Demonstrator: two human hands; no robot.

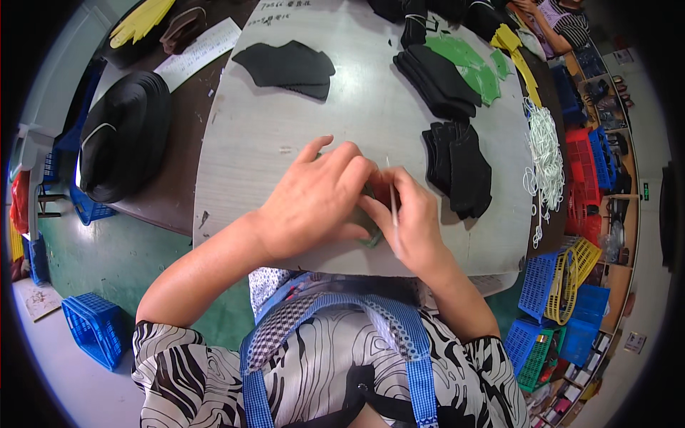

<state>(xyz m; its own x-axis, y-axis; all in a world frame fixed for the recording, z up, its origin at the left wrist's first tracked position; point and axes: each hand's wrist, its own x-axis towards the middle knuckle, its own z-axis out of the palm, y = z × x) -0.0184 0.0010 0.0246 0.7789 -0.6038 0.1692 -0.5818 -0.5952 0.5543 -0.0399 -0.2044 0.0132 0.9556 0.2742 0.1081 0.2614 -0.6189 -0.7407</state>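
Note:
My left hand (314, 196) and my right hand (415, 225) meet over the near middle of the table. Both are closed around a small dark green piece (371, 239), mostly hidden by the fingers, so its kind cannot be made out. A thin white strand (393, 200), which looks like cord, runs up along my right thumb and fingers. Right of the hands lies a stack of black fabric pieces (467, 171). Beyond it is another black stack (437, 80), and a black cut piece (287, 68) lies at the far left of the tabletop.
Green sheet pieces (467, 64) lie at the far right of the pale table (235, 153). A tangle of white cord (545, 153) hangs along its right edge. A large black roll (127, 135) stands on the left. Blue baskets (93, 329) sit on the floor. Another person (560, 28) sits far right.

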